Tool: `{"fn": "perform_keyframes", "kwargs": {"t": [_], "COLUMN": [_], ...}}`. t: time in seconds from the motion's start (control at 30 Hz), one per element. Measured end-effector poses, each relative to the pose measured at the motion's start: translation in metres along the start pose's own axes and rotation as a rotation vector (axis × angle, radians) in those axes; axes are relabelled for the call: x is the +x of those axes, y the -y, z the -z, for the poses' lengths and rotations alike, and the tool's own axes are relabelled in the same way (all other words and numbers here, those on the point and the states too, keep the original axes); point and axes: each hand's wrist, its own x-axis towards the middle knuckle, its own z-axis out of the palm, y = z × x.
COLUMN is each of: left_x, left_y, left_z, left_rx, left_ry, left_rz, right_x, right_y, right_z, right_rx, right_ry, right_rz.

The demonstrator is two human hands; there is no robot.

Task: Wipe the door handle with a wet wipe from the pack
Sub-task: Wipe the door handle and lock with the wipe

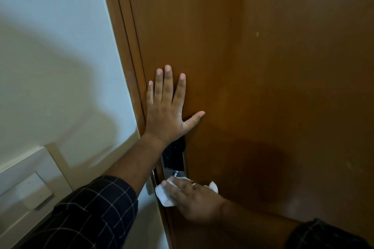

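Now our left hand splayed flat on the wooden door, right hand curled round a wet wipe, pressed over the handle below the lock plate.

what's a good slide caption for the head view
Left hand braces flat on the wooden door while the right hand presses a wet wipe over the handle.

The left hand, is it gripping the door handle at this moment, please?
No, the left hand lies flat and open against the door above the lock, while the right hand presses the wet wipe on the handle.
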Motion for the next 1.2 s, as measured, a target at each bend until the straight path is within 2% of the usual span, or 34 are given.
{"fn": "perform_keyframes", "kwargs": {"t": [0.07, 0.17, 0.23, 0.33, 0.4, 0.47, 0.6, 0.7, 0.77, 0.87, 0.93, 1.0, 1.07, 1.2], "left_x": [0.0, 0.001, 0.001, 0.001, 0.001, 0.001, 0.0, 0.0, 0.0, -0.001, -0.001, -0.001, -0.002, -0.01], "left_y": [-0.001, -0.001, -0.001, 0.0, -0.001, 0.0, 0.0, 0.001, 0.002, 0.002, 0.003, 0.003, 0.002, -0.004], "left_z": [0.001, 0.002, 0.001, 0.001, 0.0, -0.001, -0.003, -0.004, -0.005, -0.007, -0.007, -0.004, 0.003, 0.024], "left_rx": [-0.005, -0.014, -0.023, -0.026, -0.028, -0.033, -0.052, -0.054, -0.054, -0.067, -0.077, -0.079, -0.082, -0.188], "left_ry": [0.003, -0.001, 0.002, 0.0, -0.005, -0.009, -0.017, -0.024, -0.036, -0.047, -0.038, -0.016, 0.029, 0.156], "left_rz": [0.002, 0.004, 0.004, 0.007, 0.001, -0.001, -0.005, -0.013, -0.019, -0.026, -0.024, -0.019, -0.014, 0.036], "right_x": [-0.021, -0.047, -0.058, -0.067, -0.071, -0.067, -0.032, -0.017, -0.015, -0.013, -0.015, -0.015, -0.019, -0.051], "right_y": [-0.013, -0.037, -0.049, -0.06, -0.055, -0.036, 0.024, 0.048, 0.059, 0.079, 0.101, 0.123, 0.135, 0.116], "right_z": [0.01, 0.021, 0.032, 0.045, 0.05, 0.042, 0.027, 0.03, 0.038, 0.044, 0.046, 0.05, 0.045, 0.047], "right_rx": [0.015, -0.162, -0.164, -0.121, 0.096, 0.347, 1.053, 1.349, 1.424, 1.384, 1.507, 1.472, 1.51, 1.354], "right_ry": [0.023, 0.062, 0.089, -0.072, -0.126, -0.255, -0.434, -0.62, -0.692, -0.639, -0.522, -0.385, -0.342, -0.309], "right_rz": [0.039, 0.133, 0.182, 0.075, -0.122, -0.433, -1.053, -1.299, -1.337, -1.419, -1.296, -1.083, -1.026, -1.098]}}
